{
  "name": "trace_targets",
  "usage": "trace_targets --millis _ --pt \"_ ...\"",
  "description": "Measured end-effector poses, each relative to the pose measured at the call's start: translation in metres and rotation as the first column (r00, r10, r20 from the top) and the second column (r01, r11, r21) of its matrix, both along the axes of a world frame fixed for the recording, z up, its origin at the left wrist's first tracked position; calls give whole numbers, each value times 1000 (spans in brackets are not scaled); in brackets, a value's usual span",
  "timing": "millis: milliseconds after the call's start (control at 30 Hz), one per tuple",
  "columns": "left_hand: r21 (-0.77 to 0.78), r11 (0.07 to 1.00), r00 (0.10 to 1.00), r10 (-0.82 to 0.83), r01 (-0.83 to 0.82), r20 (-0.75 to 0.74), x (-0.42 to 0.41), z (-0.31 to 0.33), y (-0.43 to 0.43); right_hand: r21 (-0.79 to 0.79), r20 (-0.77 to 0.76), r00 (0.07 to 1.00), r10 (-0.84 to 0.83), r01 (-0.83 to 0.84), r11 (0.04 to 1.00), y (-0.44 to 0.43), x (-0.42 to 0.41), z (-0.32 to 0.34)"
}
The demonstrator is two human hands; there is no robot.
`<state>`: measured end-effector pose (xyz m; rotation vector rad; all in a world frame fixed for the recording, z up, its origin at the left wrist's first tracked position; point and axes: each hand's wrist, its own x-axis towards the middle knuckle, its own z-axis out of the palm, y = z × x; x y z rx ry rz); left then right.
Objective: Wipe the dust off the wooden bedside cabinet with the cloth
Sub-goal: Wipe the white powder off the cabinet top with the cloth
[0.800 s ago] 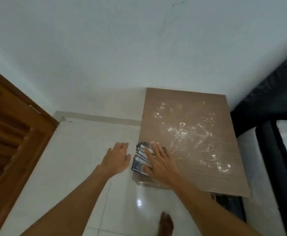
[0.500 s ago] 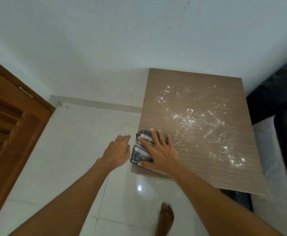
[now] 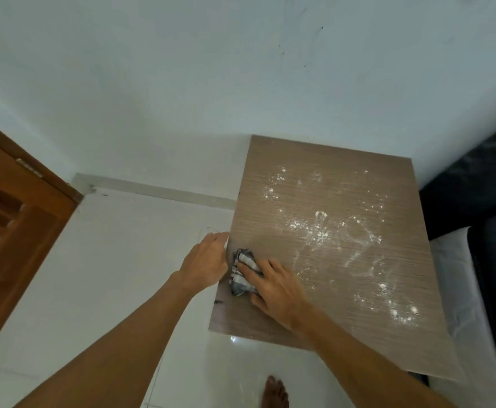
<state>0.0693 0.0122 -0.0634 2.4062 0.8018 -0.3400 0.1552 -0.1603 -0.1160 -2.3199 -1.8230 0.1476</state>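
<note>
Grey-and-white striped cloth (image 3: pixel 242 273), brown cabinet (image 3: pixel 329 260)

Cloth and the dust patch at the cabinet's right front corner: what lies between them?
In the head view, mostly bare wood with thin white smears. The right hand covers the cloth; the patch lies untouched on the cabinet.

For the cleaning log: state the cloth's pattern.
Cloth: dark grey with white stripes, seen in the head view.

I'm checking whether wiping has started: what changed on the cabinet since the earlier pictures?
The left hand moved right to the cabinet edge. The cloth got bunched under the right hand, which stays pressed on it at the front-left corner. The white dust lies unwiped.
</note>
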Motion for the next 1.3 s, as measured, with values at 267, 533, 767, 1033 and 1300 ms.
trace_targets --millis 267,533,767,1033,1300 --pt "-11 1000 999 3 -3 52 66 -6 10 159 70 994 -86 73 984 55 142 30" --pt "12 1000 999 27 -27 36 100 -24 23 57 141 983 -120 113 992 133 249 36" --pt "59 997 997 53 -56 52 99 -33 21 -134 162 985 -61 83 987 161 279 20" --pt "66 997 998 46 -49 43 99 -33 17 -174 9 996 -91 91 981 170 278 -1" --pt "61 997 997 33 -38 76 96 -36 18 -198 -1 966 -257 252 947 179 260 -9"
